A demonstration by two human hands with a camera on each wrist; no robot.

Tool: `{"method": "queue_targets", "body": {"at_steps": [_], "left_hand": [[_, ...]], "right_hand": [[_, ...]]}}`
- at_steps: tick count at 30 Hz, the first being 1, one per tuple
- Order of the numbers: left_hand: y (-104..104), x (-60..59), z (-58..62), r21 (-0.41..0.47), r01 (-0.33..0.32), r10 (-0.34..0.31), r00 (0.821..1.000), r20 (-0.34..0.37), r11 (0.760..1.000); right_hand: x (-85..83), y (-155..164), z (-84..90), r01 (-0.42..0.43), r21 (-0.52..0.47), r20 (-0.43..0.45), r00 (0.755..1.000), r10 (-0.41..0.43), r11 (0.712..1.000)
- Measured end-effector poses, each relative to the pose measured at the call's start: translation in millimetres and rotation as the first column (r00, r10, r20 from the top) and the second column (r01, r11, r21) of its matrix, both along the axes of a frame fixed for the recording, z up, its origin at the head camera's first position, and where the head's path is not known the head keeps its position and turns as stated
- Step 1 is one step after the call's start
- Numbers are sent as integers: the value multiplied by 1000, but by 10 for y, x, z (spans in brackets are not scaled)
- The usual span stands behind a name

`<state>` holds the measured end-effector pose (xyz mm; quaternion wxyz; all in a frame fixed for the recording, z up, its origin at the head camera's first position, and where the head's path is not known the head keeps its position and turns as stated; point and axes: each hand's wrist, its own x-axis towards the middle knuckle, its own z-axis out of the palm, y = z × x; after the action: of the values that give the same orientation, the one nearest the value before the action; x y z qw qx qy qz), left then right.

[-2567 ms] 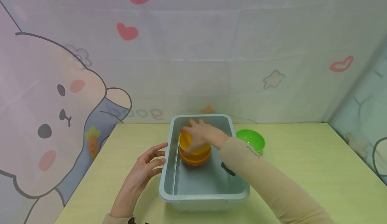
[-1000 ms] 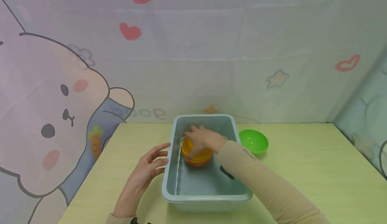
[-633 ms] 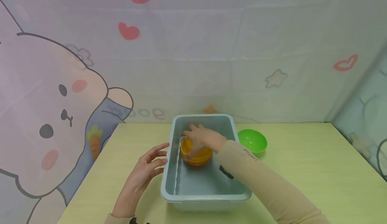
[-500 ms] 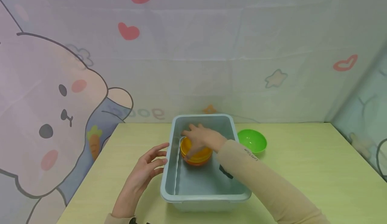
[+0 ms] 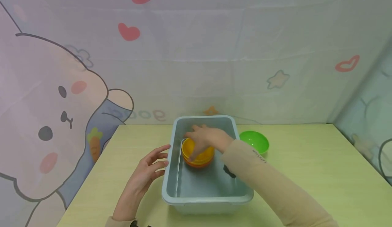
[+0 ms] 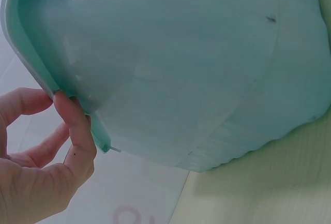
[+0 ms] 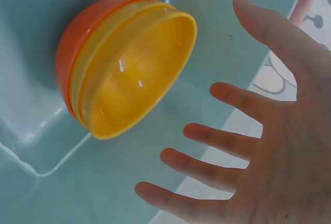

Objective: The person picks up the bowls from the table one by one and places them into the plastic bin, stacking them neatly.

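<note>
In the head view, a pale blue-grey plastic basin (image 5: pixel 208 199) stands on the table. Inside it, toward the back, sits a nested stack of bowls: yellow bowls (image 7: pixel 139 74) in an orange bowl (image 7: pixel 77 53). My right hand (image 5: pixel 203 140) is over the stack with its fingers spread; the right wrist view shows a gap between the fingertips (image 7: pixel 192 130) and the yellow rim, and nothing in the hand. My left hand (image 5: pixel 147 169) is at the basin's left side, its loosely bent fingers touching the outside of the rim (image 6: pixel 39 71).
A green bowl (image 5: pixel 255 142) stands on the table (image 5: pixel 306 172) just right of the basin, partly hidden by my right sleeve (image 5: pixel 263 172). Behind the table hangs a printed cloth (image 5: pixel 196 50) with cartoon figures.
The top yellow bowl has sunk from a raised place beneath my right hand into the stack. My right hand has since drawn slightly up off it. My left hand stays at the rim.
</note>
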<state>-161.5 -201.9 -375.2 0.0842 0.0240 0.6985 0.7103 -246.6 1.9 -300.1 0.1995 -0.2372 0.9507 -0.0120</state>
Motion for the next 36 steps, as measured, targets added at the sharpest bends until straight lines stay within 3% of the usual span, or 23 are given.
{"method": "queue_targets", "body": {"at_steps": [10, 19, 36], "left_hand": [[-10, -4, -3, -14, -10, 10, 1000, -1, 1000], [4, -12, 5, -20, -22, 22, 1000, 3, 1000], [18, 1, 10, -25, -19, 19, 1000, 10, 1000]], "right_hand": [[67, 83, 161, -17, -11, 13, 1000, 17, 1000], [156, 181, 330, -69, 0, -45, 997, 69, 998], [262, 413, 468, -88, -4, -90, 992, 88, 996]]}}
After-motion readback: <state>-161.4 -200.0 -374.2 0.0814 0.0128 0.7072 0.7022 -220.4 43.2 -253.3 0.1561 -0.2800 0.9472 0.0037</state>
